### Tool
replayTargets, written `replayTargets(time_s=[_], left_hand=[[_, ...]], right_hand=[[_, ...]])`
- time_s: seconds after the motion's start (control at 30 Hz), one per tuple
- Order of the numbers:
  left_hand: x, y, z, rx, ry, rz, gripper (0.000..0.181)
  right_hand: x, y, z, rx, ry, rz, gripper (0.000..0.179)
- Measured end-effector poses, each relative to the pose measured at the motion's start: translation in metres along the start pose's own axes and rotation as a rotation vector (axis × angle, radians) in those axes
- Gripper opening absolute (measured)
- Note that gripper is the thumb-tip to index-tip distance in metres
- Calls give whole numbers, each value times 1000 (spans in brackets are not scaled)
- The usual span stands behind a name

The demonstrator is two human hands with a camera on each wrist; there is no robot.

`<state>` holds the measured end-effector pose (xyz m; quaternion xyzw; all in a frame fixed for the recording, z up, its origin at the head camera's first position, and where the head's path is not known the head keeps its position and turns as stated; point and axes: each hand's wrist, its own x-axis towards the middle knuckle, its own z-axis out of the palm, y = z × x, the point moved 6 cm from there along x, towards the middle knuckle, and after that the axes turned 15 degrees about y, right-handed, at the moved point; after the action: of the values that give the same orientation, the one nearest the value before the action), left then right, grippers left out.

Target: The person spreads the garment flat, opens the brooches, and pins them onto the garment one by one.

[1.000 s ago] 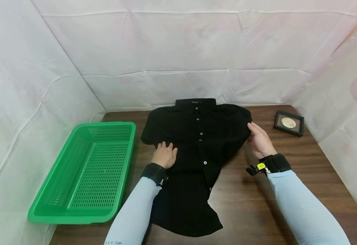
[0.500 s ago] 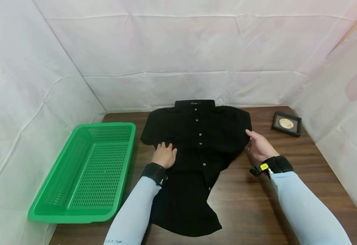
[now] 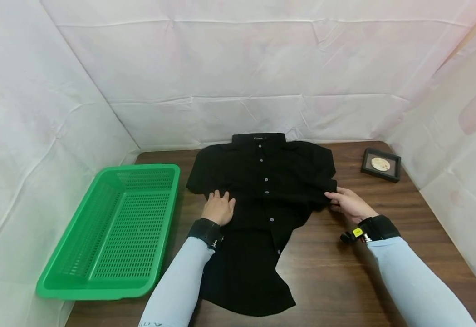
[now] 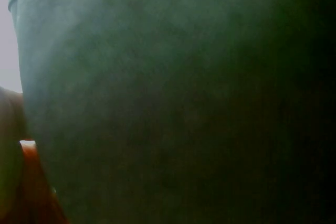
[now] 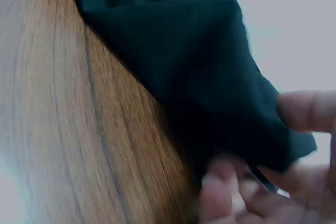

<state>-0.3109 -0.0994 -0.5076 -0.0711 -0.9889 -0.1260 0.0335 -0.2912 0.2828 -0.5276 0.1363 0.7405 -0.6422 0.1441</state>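
A black short-sleeved button-up shirt lies front up on the table, its collar toward the back wall. The left hand rests on the shirt's left side below the sleeve, fingers extended. At the right sleeve's cuff, the right hand pinches the cloth between thumb and fingers. The right wrist view shows the sleeve's edge held between the thumb and fingers, with wood grain beneath. Dark blurred cloth fills most of the left wrist view, so little can be told there. The shirt's lower right side is folded inward.
A green plastic basket with slotted walls stands to the left on the brown wooden table. A small black-framed box with a pale oval disc sits at the back right. White sheeting encloses the back and sides.
The right hand has moved toward the front, drawing the right sleeve's cuff down and spreading the sleeve out. The left hand has stayed in place on the shirt.
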Motion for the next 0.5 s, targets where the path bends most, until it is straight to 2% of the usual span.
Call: replayTargets(time_s=[0.1,0.17,0.23,0.33,0.4,0.5], left_hand=[[0,-2,2,-8,7,1,51],[0,-3,2,-31,9,-4,51],[-2,-5,1,-70,12,-16,51],[-10,-8,-4,-137,13,-51,53],[-18,-9,-9,-179,26,-71,54],[-32,-14,-20,-195,56,-115,56]], right_hand=[[-3,1,-3,-43,-15,-14,39],[-5,1,-2,-47,-29,-34,30],[-7,-1,1,-60,-39,-67,32],[-8,-1,4,-73,-23,-73,41],[-7,0,5,-94,-2,-74,42],[-4,1,6,-138,23,-70,40]])
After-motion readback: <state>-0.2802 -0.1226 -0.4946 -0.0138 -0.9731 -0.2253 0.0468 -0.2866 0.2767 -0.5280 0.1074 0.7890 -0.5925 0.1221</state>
